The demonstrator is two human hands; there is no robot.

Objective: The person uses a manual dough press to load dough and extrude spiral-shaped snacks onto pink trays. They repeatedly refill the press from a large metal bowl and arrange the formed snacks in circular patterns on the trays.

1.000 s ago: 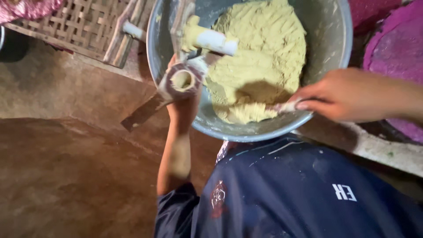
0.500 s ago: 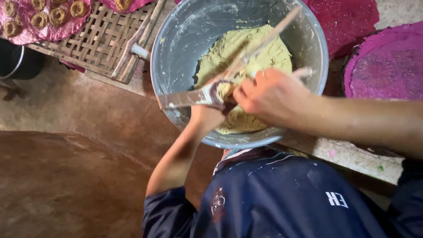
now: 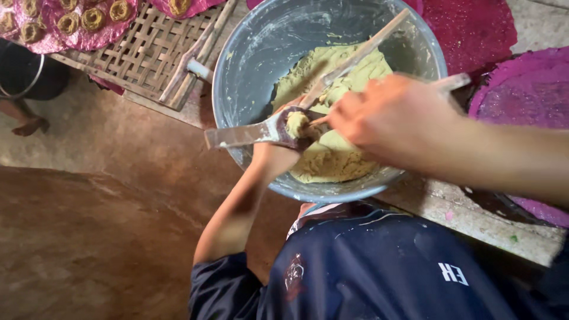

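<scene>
- Gripping a metal press (image 3: 261,131) over the bowl (image 3: 249,53), the left hand (image 3: 274,159) was closed around it
- Right hand (image 3: 391,118) pinched dough (image 3: 296,122) into the press's cup
- More dough filled the bowl, a stick (image 3: 361,56) resting in it
- Bamboo tray (image 3: 136,53) lay left of the bowl

bamboo lattice tray (image 3: 127,50), pink cloths (image 3: 474,29), dough rings (image 3: 89,18).

The right hand (image 3: 394,118) has come from the bowl's (image 3: 249,53) edge to the press (image 3: 267,130).
</scene>
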